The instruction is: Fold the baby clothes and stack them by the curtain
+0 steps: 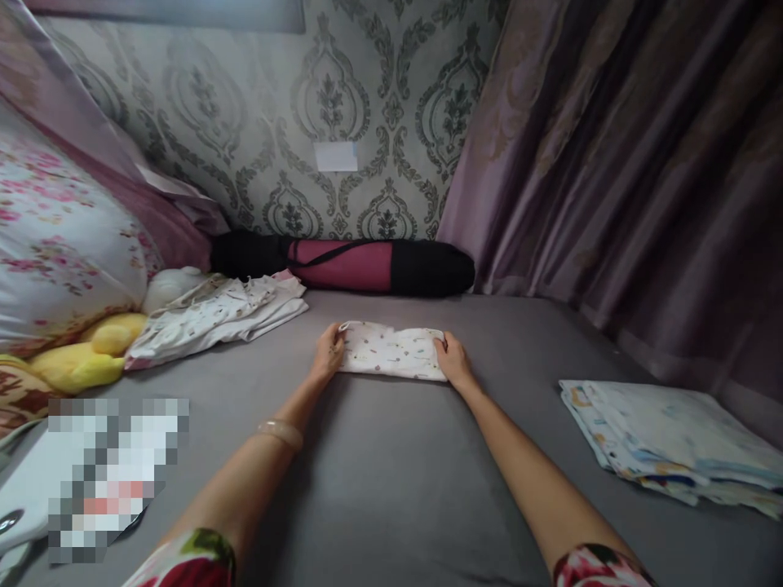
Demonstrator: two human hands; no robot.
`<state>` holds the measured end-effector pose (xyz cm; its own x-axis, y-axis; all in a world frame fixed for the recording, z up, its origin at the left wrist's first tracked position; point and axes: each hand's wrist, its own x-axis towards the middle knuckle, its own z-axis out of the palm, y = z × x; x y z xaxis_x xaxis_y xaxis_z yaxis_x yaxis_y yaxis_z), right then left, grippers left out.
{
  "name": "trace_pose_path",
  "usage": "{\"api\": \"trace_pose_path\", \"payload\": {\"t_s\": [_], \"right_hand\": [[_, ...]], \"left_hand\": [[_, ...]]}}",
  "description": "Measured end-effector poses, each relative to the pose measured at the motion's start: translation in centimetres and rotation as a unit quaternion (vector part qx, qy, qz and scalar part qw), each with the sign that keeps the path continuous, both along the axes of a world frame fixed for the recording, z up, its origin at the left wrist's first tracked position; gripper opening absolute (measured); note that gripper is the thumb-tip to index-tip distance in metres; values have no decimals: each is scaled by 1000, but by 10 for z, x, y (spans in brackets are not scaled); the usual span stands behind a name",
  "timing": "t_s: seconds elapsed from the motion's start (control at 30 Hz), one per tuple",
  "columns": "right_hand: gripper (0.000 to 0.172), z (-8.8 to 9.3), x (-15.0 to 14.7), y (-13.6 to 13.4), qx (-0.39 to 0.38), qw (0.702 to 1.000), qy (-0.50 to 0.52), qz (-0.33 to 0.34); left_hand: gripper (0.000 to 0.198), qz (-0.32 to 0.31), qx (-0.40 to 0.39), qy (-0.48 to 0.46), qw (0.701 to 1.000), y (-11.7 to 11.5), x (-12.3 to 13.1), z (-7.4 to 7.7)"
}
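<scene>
A small white cloth with tiny coloured prints (391,352) lies folded into a narrow strip on the grey bed sheet (391,489). My left hand (329,352) grips its left end with the fingers curled round the edge. Over at the other end, my right hand (453,361) pinches the cloth the same way. Both arms reach straight forward, and a pale bangle (280,432) sits on my left wrist.
A heap of printed white garments (220,316) lies to the left, beside a yellow plush toy (91,352) and floral pillows (55,244). A black and pink roll bag (342,265) rests against the patterned wall. Folded cloths (673,444) are stacked at right, below purple curtains (642,179).
</scene>
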<state>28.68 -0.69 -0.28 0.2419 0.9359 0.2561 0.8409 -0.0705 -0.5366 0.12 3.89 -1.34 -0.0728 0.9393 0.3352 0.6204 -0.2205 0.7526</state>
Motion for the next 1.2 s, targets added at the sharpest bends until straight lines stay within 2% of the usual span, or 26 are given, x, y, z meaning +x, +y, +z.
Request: {"api": "trace_pose_path", "payload": {"t_s": [0.13,0.3,0.5,0.63,0.73,0.83,0.87,0.93,1.03,1.1,1.2], "right_hand": [[28,-4,-2,4,-48,998,-37,-17],[29,-3,-4,4,-69,994,-69,-38],[32,0,-8,1,-84,989,-75,-98],[28,4,-5,3,-89,987,-78,-105],[29,10,1,3,-110,988,-54,-91],[34,19,-6,0,-88,989,-62,-98],[36,22,-13,-1,-67,991,-77,-90],[39,25,-33,-4,-25,993,-111,-28],[44,23,-68,-9,-18,980,-133,144],[48,17,-84,-10,-44,969,-134,202],[52,7,-92,-12,-85,963,-140,212]], "left_hand": [[22,21,-31,75,996,7,2,-5],[21,76,-75,139,984,1,5,-4],[30,110,-136,194,965,-12,4,10],[31,112,-160,215,957,-14,0,18],[30,119,-138,231,956,-17,-1,22],[31,121,-68,269,953,-24,7,26],[30,105,-44,279,954,-27,13,26],[30,39,-6,291,956,-33,29,25],[31,-76,10,302,950,-38,57,19],[35,-98,-7,310,946,-40,69,12],[41,-87,-48,325,940,-42,75,4]]}}
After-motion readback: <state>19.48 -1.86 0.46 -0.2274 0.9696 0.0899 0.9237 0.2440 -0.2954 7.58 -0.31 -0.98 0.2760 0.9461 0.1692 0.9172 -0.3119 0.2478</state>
